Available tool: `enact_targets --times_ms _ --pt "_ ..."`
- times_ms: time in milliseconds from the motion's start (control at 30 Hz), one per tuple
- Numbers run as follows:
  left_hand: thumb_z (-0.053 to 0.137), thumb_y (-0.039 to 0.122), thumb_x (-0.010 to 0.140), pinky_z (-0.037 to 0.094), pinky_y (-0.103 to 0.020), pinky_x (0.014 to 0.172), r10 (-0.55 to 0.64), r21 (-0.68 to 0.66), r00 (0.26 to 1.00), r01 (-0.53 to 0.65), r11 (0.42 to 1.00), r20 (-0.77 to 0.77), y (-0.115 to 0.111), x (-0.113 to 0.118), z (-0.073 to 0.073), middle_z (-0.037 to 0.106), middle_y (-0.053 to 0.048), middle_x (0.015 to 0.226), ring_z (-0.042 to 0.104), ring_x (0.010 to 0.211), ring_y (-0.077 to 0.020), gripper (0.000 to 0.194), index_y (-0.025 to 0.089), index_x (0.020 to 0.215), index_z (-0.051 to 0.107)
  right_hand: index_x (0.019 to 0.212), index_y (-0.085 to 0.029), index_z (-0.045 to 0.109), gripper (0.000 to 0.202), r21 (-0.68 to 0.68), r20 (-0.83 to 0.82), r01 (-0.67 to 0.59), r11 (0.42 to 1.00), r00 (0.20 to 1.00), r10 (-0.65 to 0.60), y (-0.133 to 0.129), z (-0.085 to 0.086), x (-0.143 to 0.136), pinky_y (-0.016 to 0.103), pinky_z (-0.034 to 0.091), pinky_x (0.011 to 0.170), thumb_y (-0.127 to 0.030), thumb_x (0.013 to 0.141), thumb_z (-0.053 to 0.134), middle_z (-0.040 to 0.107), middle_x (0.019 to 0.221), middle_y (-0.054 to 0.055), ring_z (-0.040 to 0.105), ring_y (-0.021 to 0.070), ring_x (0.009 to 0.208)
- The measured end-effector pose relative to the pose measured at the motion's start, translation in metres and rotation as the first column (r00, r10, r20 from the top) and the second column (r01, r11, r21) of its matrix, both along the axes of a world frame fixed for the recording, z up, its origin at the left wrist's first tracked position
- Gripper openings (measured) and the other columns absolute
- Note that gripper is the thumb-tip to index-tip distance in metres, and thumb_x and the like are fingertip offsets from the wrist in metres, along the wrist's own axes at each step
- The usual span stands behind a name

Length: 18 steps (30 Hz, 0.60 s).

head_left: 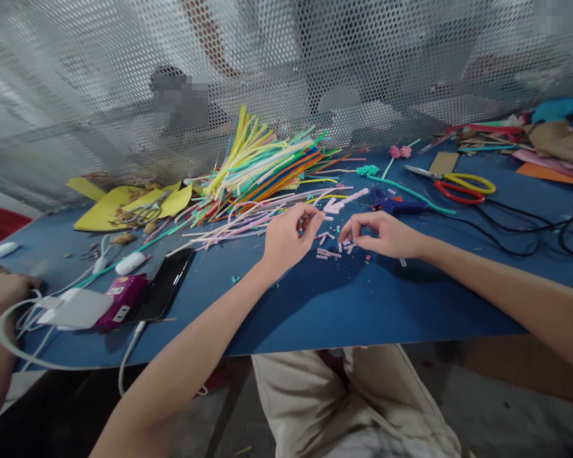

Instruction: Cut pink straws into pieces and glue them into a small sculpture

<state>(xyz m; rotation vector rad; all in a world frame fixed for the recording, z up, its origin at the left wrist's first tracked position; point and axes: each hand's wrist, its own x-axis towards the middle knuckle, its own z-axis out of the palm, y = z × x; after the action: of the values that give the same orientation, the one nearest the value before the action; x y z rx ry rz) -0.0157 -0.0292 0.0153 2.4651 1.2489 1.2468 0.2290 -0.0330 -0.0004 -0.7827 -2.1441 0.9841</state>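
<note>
Pinching a short pink piece at its fingertips, the left hand hovers beside scattered pink cuttings on the blue table; the right hand reaches down among them, fingers curled, though whether they grip one I cannot tell.

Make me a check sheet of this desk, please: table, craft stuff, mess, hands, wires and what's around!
Table: blue, with tiny scraps on it.
Craft stuff: cut pink pieces near the hands; fuzzy sticks piled behind.
Mess: red-and-yellow scissors, phone, purple box.
Hands: left hand pinches a small pink piece; right hand is over the cut pieces, grip unclear.
Wires: black cord right, white cable left.
Around: metal mesh behind; another person's arm far left.
</note>
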Motion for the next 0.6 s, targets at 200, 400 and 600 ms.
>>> enact_targets --times_ms 200,400,600 --pt "0.06 0.042 0.098 0.036 -0.023 0.056 -0.004 -0.015 0.997 0.005 1.0 0.083 0.004 -0.001 -0.005 0.052 0.006 0.068 0.045 0.054 -0.0077 0.022 0.021 0.104 0.058 0.084 -0.019 0.064 0.019 -0.179 -0.168 0.08 0.981 0.98 -0.11 0.001 -0.003 -0.003 0.033 0.053 0.075 -0.036 0.087 0.07 0.074 0.086 0.005 0.066 0.0162 0.077" --pt "0.06 0.037 0.097 0.037 -0.024 0.057 -0.057 0.037 0.996 0.055 0.998 0.065 -0.001 0.0 0.0 0.051 0.006 0.062 0.044 0.052 -0.0075 0.019 0.019 0.092 0.062 0.099 -0.019 0.066 0.039 -0.346 -0.317 0.134 0.929 0.915 -0.25 0.008 -0.01 -0.007 0.035 0.058 0.074 -0.041 0.073 0.086 0.076 0.084 0.004 0.069 0.0166 0.071" --pt "0.07 0.047 0.09 0.038 -0.022 0.057 -0.147 0.06 0.988 0.149 0.987 -0.041 -0.008 0.004 0.001 0.053 0.006 0.057 0.051 0.053 -0.0078 0.028 0.019 0.091 0.071 0.108 -0.022 0.066 0.048 -0.407 -0.369 0.186 0.894 0.862 -0.347 0.0 -0.004 -0.014 0.036 0.06 0.076 -0.035 0.068 0.089 0.077 0.088 0.003 0.073 0.0188 0.076"
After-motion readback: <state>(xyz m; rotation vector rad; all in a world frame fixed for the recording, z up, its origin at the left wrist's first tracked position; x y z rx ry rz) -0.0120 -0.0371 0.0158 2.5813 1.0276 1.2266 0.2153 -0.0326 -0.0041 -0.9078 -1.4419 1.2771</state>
